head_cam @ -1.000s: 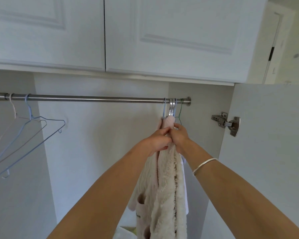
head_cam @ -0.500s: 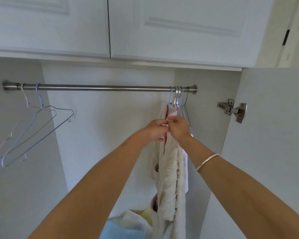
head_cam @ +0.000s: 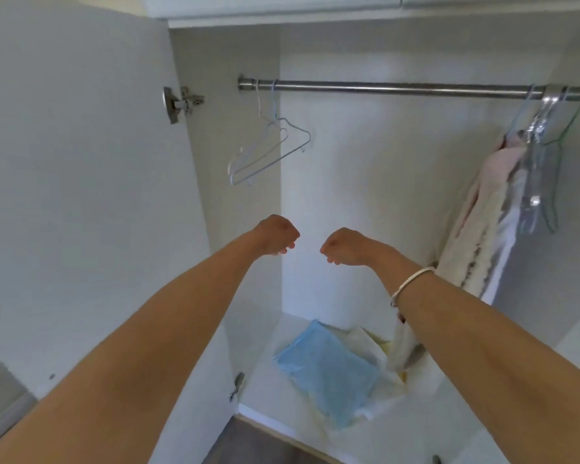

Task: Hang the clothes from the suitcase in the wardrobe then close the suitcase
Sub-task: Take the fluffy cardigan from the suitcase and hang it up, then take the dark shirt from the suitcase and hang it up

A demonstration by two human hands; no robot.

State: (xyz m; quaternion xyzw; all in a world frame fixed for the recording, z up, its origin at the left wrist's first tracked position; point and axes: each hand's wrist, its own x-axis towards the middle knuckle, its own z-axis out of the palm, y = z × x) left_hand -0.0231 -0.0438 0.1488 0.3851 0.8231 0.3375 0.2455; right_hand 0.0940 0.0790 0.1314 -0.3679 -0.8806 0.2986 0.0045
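Cream fleece made up most of the garment (head_cam: 482, 236), pink at the shoulder, which hung from the rail (head_cam: 399, 88) at the upper right of the frame beside a clear plastic hanger (head_cam: 536, 182). Half a second earlier both hands had been pinching it just below the hooks. Now they had let go and come away to the middle of the frame, well apart from it. The left hand (head_cam: 277, 234) and the right hand (head_cam: 344, 246) hovered side by side with a gap between them, fingers loosely curled under and holding nothing. A silver bangle (head_cam: 412, 283) sat on the right wrist.

The view had also swung leftward, so the wardrobe (head_cam: 365, 195) showed its open door (head_cam: 81, 162) at the left. Two bare wire hangers (head_cam: 268, 152) hung at the upper centre-left end of the rail. Folded blue cloth (head_cam: 329, 370) lay on the wardrobe floor at the lower centre.

That garment looked done: it hung by its own weight, with no hand on it. The suitcase was out of view, so I could not tell whether more clothes waited in it. The likely next step was to turn back to it, with a spare hanger if needed.
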